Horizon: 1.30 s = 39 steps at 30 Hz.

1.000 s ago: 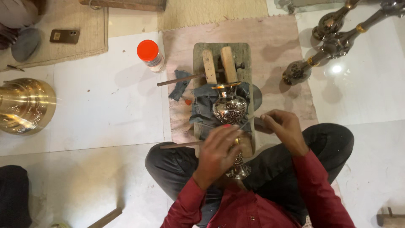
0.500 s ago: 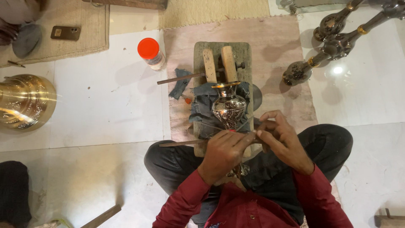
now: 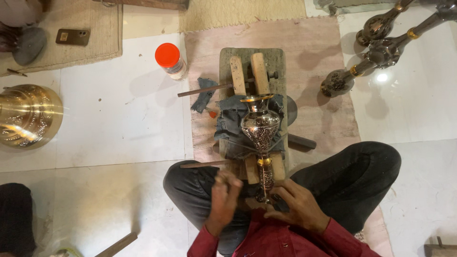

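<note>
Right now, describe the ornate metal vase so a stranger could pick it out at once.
Find the wooden board on the pink mat, ahead of the seated person's knees. Lying along it on a grey cloth is the vase. Unlike the darker pieces at top right, it is silvery with patterning and gold bands.

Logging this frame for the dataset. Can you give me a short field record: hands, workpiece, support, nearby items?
left hand: raised over the lap, blurred, touching nothing that shows
right hand: at the lower stem of the vase
vase: engraved metal, lying along the wooden block, mouth pointing away from the person
wooden block: on a pink mat, grey cloth padding the vase
nearby: jar with orange lid, brass bowl, metal stems
</note>
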{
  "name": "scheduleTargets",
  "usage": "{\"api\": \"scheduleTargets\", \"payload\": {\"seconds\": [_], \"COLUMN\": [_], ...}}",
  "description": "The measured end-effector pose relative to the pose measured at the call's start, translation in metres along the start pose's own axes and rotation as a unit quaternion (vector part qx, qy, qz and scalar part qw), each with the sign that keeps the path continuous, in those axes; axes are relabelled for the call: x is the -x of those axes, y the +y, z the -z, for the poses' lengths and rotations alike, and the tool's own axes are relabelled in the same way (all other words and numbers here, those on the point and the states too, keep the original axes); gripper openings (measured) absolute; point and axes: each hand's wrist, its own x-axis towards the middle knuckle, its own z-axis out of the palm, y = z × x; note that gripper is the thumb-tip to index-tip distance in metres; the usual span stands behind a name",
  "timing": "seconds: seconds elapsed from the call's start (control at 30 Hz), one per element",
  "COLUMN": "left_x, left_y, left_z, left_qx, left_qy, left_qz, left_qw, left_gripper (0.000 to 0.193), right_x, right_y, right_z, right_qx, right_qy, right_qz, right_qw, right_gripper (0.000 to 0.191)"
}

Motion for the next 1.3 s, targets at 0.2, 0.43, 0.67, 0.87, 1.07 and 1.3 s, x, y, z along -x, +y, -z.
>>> {"api": "scheduleTargets", "payload": {"seconds": [0.2,0.43,0.67,0.87,1.07,1.3], "left_x": [0.032,0.028,0.029,0.036,0.028,-0.023], "left_y": [-0.015,-0.027,-0.008,-0.001,-0.010,0.033], "left_z": [-0.027,-0.029,-0.031,-0.034,-0.017,0.017], "left_qx": [-0.210,-0.262,-0.343,-0.365,-0.350,-0.239], "left_qy": [-0.116,-0.098,-0.086,-0.108,-0.169,-0.076], "left_qz": [-0.121,-0.187,-0.290,-0.282,-0.159,0.151], "left_qw": [0.963,0.942,0.889,0.881,0.907,0.956], "left_gripper": [0.038,0.022,0.013,0.012,0.036,0.020], "right_x": [0.013,0.024,0.042,0.057,0.051,0.027], "right_y": [-0.008,0.004,0.029,0.054,0.053,0.105], "right_z": [-0.010,-0.032,-0.062,-0.090,-0.080,0.014], "right_qx": [0.027,0.016,-0.200,-0.437,-0.229,-0.051], "right_qy": [0.048,0.090,0.123,0.124,0.087,0.050], "right_qz": [-0.075,-0.101,-0.230,-0.230,-0.253,-0.052], "right_qw": [0.996,0.991,0.944,0.861,0.936,0.996], "right_gripper": [0.027,0.024,0.020,0.021,0.020,0.047]}}
